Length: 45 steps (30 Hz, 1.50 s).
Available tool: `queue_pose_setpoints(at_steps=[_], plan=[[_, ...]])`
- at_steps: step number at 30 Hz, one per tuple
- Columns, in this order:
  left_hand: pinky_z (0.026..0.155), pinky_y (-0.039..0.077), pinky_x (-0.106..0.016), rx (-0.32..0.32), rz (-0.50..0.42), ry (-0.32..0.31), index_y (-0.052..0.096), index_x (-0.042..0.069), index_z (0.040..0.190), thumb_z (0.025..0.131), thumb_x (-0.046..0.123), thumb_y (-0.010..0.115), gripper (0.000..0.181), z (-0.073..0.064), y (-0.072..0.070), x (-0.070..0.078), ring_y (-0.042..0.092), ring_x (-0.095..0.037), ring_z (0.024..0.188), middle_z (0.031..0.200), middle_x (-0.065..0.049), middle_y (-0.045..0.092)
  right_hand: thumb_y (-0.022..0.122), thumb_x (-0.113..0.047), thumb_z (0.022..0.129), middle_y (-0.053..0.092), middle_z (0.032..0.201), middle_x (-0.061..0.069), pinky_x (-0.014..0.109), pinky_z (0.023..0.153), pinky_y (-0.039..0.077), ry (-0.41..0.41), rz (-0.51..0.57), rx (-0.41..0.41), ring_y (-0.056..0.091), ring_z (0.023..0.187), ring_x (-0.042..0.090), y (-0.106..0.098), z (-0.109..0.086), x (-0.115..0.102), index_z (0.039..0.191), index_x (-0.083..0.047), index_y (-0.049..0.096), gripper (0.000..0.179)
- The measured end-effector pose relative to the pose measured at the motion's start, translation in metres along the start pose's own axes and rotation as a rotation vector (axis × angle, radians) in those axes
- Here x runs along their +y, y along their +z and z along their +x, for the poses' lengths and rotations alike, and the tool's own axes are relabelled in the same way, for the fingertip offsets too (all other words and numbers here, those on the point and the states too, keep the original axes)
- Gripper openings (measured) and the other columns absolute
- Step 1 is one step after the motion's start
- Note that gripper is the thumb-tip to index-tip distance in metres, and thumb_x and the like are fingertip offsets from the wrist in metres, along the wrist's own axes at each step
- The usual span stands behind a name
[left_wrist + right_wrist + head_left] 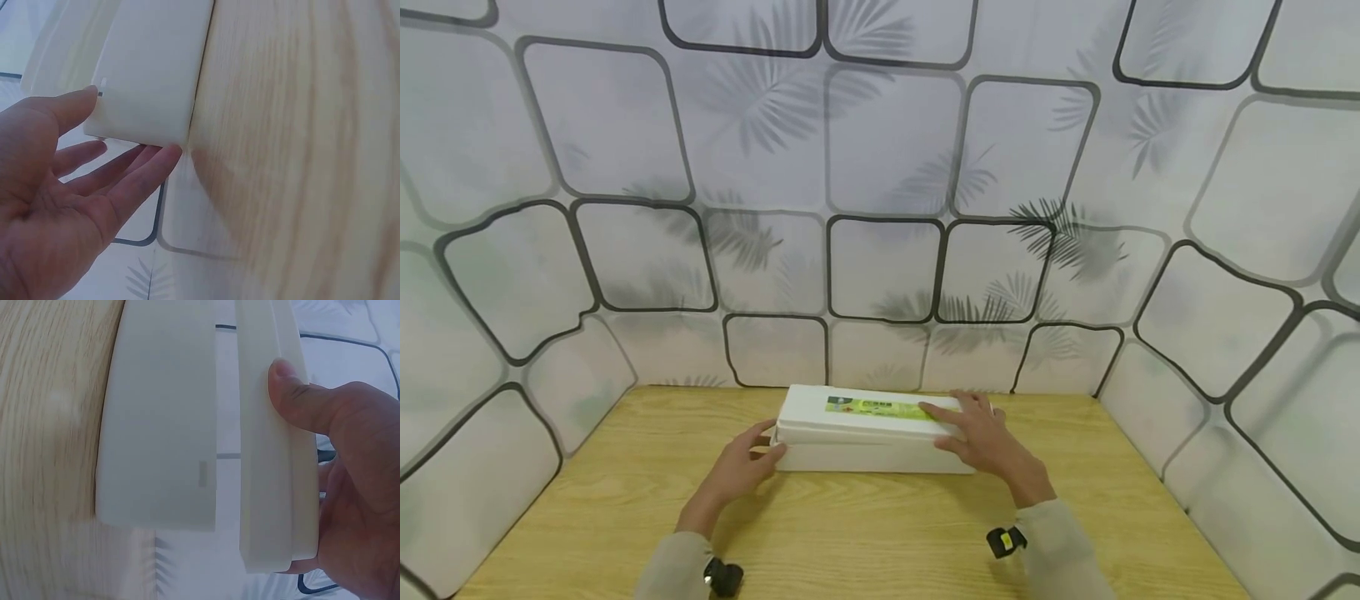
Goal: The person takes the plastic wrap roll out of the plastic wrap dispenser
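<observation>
Sleeves (pixel 672 568) are crossing a wood table (pixel 842 542), left hand (pixel 737 468) resting kinda spread against a box (pixel 865 457), right hand (pixel 987 433) pinching its lid (pixel 805 407), leaf-print wall (pixel 886 271) lining the far edge.

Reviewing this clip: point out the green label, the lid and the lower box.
Green label (pixel 878 407): head view, on its printed middle.
Lid (pixel 265 469): right wrist view, on its long side wall.
Lower box (pixel 159 419): right wrist view, on its long side wall.
</observation>
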<state>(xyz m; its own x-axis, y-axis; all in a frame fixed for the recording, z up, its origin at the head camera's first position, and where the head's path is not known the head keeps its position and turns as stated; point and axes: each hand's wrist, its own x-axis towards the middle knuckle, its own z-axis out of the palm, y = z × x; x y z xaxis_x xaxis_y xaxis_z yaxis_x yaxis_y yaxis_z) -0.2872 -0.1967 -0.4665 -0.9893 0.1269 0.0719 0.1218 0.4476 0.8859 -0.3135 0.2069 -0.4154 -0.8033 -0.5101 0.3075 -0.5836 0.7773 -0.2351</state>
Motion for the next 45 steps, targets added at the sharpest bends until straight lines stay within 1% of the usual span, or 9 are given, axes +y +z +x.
queue_pose_setpoints(at_steps=[5,10,17,21,27,28,33,39,45], plan=[[0.083,0.065,-0.042,-0.01,-0.024,0.018,0.038,0.0,0.156,0.103,0.017,0.064,0.061,0.001,-0.002,-0.003,0.069,-0.043,0.114,0.143,-0.036,0.054,0.069,-0.03,0.097,0.046,0.15,0.033,0.08,0.091,0.038,0.003,-0.02,0.024,0.04,0.131,0.058,-0.007,-0.007,0.005,0.148,-0.023,0.058,0.053],[0.085,0.064,-0.042,-0.028,-0.012,0.029,0.037,0.001,0.157,0.103,0.017,0.064,0.063,0.001,-0.004,-0.006,0.068,-0.044,0.116,0.142,-0.035,0.055,0.07,-0.028,0.097,0.047,0.148,0.035,0.079,0.087,0.04,0.008,-0.032,0.043,0.04,0.13,0.06,-0.014,-0.019,0.01,0.148,-0.022,0.058,0.053],[0.087,0.064,-0.041,-0.044,0.005,0.034,0.036,0.001,0.157,0.103,0.018,0.065,0.064,0.001,-0.006,-0.006,0.068,-0.043,0.117,0.139,-0.033,0.057,0.069,-0.031,0.098,0.048,0.148,0.033,0.077,0.083,0.043,0.064,-0.054,0.059,0.04,0.132,0.058,-0.024,-0.037,0.017,0.148,-0.025,0.058,0.052],[0.086,0.064,-0.041,-0.049,0.019,0.035,0.037,0.001,0.157,0.103,0.018,0.065,0.063,0.001,-0.007,-0.005,0.069,-0.041,0.115,0.137,-0.032,0.058,0.069,-0.032,0.098,0.047,0.149,0.033,0.075,0.081,0.044,0.091,-0.064,0.063,0.041,0.13,0.059,-0.028,-0.045,0.023,0.148,-0.025,0.058,0.052],[0.086,0.064,-0.04,-0.041,0.034,0.035,0.038,0.002,0.157,0.103,0.018,0.066,0.063,0.002,-0.007,-0.004,0.068,-0.041,0.116,0.137,-0.032,0.059,0.069,-0.031,0.098,0.046,0.148,0.033,0.074,0.081,0.043,0.106,-0.067,0.069,0.04,0.13,0.059,-0.031,-0.049,0.029,0.149,-0.024,0.057,0.053],[0.085,0.064,-0.04,-0.045,0.039,0.042,0.037,0.0,0.157,0.103,0.018,0.065,0.063,0.002,-0.007,-0.005,0.068,-0.042,0.116,0.137,-0.033,0.058,0.069,-0.031,0.098,0.046,0.148,0.033,0.074,0.081,0.043,0.107,-0.065,0.068,0.04,0.13,0.059,-0.031,-0.05,0.029,0.149,-0.025,0.057,0.053],[0.085,0.064,-0.038,-0.042,0.025,0.047,0.036,-0.001,0.157,0.103,0.017,0.065,0.064,0.002,-0.008,-0.004,0.069,-0.041,0.115,0.138,-0.034,0.057,0.07,-0.031,0.098,0.045,0.15,0.034,0.074,0.081,0.043,0.098,-0.054,0.068,0.04,0.129,0.058,-0.033,-0.049,0.028,0.149,-0.026,0.057,0.053],[0.085,0.064,-0.037,-0.051,0.006,0.061,0.035,-0.004,0.157,0.103,0.015,0.064,0.064,-0.001,-0.007,-0.005,0.069,-0.041,0.114,0.139,-0.036,0.056,0.07,-0.031,0.097,0.048,0.147,0.033,0.075,0.079,0.046,0.103,-0.09,0.081,0.044,0.127,0.059,-0.037,-0.054,0.03,0.147,-0.025,0.059,0.052],[0.085,0.064,-0.038,-0.042,-0.007,0.043,0.036,-0.002,0.157,0.103,0.015,0.064,0.063,-0.002,-0.005,-0.005,0.069,-0.04,0.114,0.14,-0.035,0.056,0.071,-0.03,0.096,0.05,0.144,0.033,0.073,0.076,0.046,0.109,-0.087,0.096,0.044,0.125,0.059,-0.04,-0.059,0.034,0.147,-0.023,0.059,0.052]])
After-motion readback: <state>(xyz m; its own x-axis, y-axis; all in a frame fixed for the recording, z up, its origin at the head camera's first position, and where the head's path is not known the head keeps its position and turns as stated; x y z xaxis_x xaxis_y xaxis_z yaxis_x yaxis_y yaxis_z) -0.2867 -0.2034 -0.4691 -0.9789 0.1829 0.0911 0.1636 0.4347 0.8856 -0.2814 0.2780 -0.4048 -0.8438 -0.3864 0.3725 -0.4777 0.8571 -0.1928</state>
